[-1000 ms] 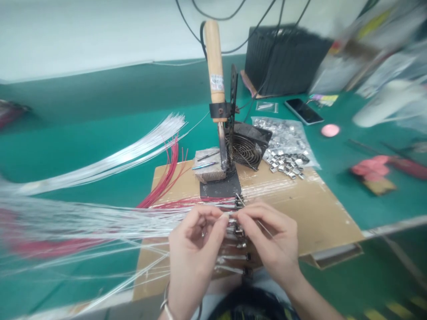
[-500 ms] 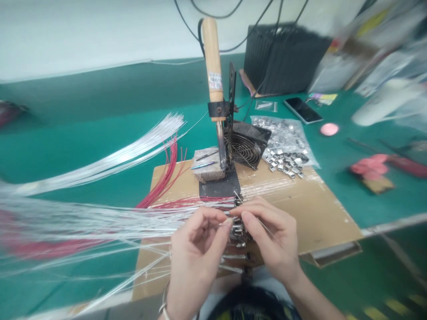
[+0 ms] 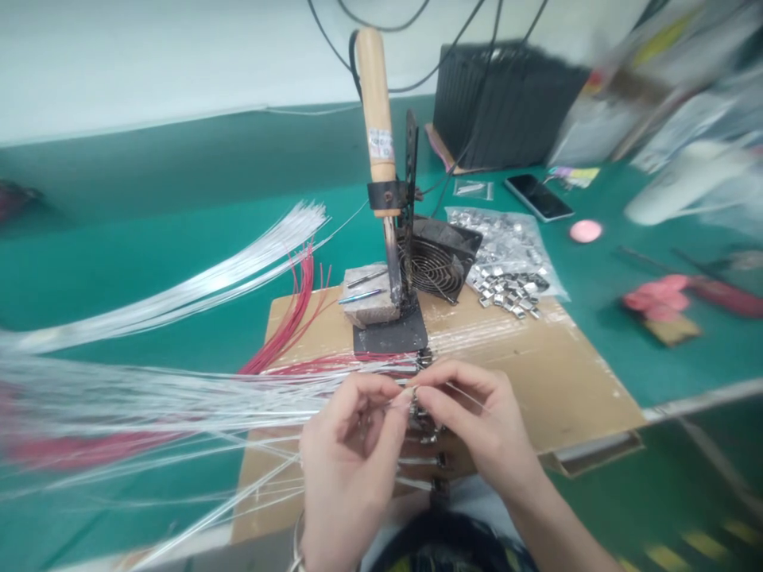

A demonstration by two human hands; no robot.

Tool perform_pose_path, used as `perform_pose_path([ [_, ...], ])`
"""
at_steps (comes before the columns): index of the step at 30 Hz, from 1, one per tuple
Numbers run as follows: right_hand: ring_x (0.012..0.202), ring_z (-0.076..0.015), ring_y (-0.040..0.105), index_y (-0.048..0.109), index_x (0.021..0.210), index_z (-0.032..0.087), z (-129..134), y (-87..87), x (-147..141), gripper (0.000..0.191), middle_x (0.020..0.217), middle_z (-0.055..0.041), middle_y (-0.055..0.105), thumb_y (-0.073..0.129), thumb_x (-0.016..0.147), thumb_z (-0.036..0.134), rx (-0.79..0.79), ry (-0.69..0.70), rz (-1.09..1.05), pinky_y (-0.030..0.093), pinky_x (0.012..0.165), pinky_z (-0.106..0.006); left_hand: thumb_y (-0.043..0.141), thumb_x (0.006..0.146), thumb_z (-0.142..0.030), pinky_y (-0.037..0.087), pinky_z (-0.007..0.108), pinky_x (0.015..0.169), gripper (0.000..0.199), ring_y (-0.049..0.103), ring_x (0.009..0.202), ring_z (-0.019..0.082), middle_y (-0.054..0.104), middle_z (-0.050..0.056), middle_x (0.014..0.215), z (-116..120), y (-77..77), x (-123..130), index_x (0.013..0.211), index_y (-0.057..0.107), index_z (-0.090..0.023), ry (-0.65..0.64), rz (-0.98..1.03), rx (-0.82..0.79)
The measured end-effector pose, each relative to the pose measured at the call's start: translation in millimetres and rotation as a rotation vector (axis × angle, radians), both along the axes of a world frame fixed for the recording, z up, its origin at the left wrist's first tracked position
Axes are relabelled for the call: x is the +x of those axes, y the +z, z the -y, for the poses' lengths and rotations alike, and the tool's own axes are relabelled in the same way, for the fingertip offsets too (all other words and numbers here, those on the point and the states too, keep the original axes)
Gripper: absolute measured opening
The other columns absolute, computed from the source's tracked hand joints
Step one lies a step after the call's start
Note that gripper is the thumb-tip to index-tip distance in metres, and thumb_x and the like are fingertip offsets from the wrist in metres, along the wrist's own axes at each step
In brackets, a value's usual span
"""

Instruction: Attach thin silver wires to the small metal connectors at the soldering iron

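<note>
My left hand (image 3: 358,445) is closed in a pinch on a small metallic piece (image 3: 413,393), mostly covered by the fingertips. Facing it, my right hand (image 3: 480,409) is pinched too, with a thin pale wire (image 3: 468,394) running back from its fingers across the palm. The two sets of fingertips meet or nearly meet. Beneath and around them lie small metal connectors (image 3: 439,459) on the ends of white wires (image 3: 238,405), which stretch off to the left. Red wires (image 3: 351,364) run behind my hands.
A wooden-handled soldering iron (image 3: 377,119) stands upright in a holder behind my hands, beside a grey block (image 3: 369,306) and a black fan (image 3: 438,258). Metal shells (image 3: 506,290) spill from a plastic bag. Brown board (image 3: 560,381) covers the green table. A phone (image 3: 538,197) lies further back.
My right hand has shifted slightly left, bringing its fingertips closer to the left ones. My left hand stays pinched nearly in place. The whole view has drifted a little.
</note>
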State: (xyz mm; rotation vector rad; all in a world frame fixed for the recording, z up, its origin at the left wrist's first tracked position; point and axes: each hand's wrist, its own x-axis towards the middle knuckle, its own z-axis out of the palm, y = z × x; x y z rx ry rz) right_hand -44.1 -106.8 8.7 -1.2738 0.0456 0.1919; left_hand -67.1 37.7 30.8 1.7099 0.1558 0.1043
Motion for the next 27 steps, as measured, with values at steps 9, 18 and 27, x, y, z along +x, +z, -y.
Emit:
perform_pose_path([
  [9, 0.064, -0.0111, 0.052, 0.077, 0.08, 0.021, 0.4, 3.5, -2.4, 0.014, 0.07, 0.0006, 0.063, 0.082, 0.085, 0.032, 0.002, -0.006, -0.019, 0.041, 0.06, -0.023, 0.073, 0.091, -0.025, 0.055, 0.016, 0.058, 0.007, 0.067, 0.062, 0.012, 0.073, 0.0, 0.076, 2.6, 0.5, -2.3, 0.088, 0.067, -0.021, 0.033, 0.0, 0.078],
  [18, 0.057, -0.0087, 0.045, 0.069, 0.069, 0.018, 9.3, -1.4, 9.6, 0.017, 0.061, 0.0038, 0.057, 0.079, 0.08, 0.026, 0.153, 0.152, -0.139, 0.035, 0.057, -0.023, 0.07, 0.091, -0.018, 0.055, 0.012, 0.058, 0.007, 0.07, 0.062, 0.01, 0.073, -0.002, 0.073, -0.7, 1.9, 0.0, 0.086, 0.067, -0.02, -0.076, 0.049, 0.003],
  [27, 0.059, -0.0087, 0.047, 0.073, 0.072, 0.018, 9.6, 4.6, 13.6, 0.018, 0.063, 0.0034, 0.058, 0.083, 0.082, 0.029, 0.13, 0.182, -0.071, 0.037, 0.06, -0.022, 0.072, 0.089, -0.015, 0.054, 0.008, 0.058, 0.009, 0.069, 0.061, 0.007, 0.071, -0.003, 0.071, -1.7, 2.7, 2.8, 0.083, 0.068, -0.02, -0.032, 0.113, 0.003],
])
